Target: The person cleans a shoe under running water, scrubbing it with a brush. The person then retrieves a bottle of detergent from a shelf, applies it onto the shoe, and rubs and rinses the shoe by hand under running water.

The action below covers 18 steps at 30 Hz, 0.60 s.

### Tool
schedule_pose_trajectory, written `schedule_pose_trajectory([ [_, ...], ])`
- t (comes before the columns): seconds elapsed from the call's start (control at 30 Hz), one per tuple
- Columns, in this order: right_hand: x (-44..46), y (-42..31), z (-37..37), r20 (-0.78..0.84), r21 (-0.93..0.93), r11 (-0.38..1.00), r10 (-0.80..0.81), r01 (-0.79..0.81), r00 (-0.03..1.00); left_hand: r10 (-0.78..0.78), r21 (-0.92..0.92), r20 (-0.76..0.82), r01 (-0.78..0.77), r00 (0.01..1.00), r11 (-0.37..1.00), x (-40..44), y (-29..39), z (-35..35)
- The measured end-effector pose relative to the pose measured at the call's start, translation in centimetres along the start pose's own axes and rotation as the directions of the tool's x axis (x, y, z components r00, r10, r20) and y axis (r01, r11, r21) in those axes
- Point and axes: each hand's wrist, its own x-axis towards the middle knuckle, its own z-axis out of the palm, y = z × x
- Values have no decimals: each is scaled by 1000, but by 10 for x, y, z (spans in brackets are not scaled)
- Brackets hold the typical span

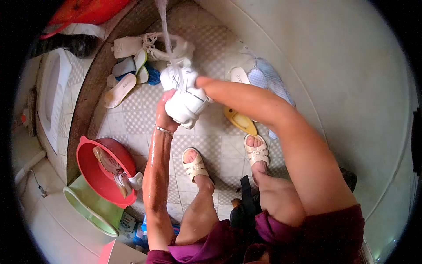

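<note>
Under a stream of water [165, 31] falling from the top, a white shoe [187, 103] is held at the middle of the view. My left hand [167, 112] grips it from the lower left, with a bracelet on the wet wrist. The right forearm reaches in from the right, and my right hand [200, 84] goes in behind or into the shoe, its fingers hidden. The water lands on the white laced upper part. Just beyond lies another white shoe with laces [178, 48] on the tiled floor.
Insoles [121, 91] and a blue item [153, 75] lie at the upper left. A red basin [103, 176] holding shoes stands left, beside a green bucket [94, 207]. Yellow [241, 121] and bluish slippers [272, 79] lie right. A squat toilet [55, 97] is far left.
</note>
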Motion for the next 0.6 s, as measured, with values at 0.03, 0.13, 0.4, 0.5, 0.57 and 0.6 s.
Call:
schedule_pose_trajectory([
  [0.03, -2, 4, 1, 45, -15, 1000, 4, -4, 999, 16, 41, -4, -15, 1000, 999, -2, 3, 0],
  [0.13, -32, 4, -12, 316, 265, 963, -40, -48, 948, 18, -126, -2, -18, 1000, 992, -5, 0, -13],
  [0.4, -63, -12, -29, 384, 279, 959, -157, 48, 910, 123, 64, -116, -116, 986, 991, -21, -1, -5],
  [0.5, -59, -2, -11, 263, 410, 911, -158, 38, 952, 118, 262, -206, -62, 971, 963, -17, 5, -6],
  [0.57, -60, 0, -8, 206, 517, 855, -170, 41, 964, -2, -66, -98, -4, 995, 998, -13, 6, -14],
  [0.6, -60, -13, -20, 330, 687, 711, -128, -146, 935, -23, -149, 31, 28, 999, 988, -10, 6, -19],
])
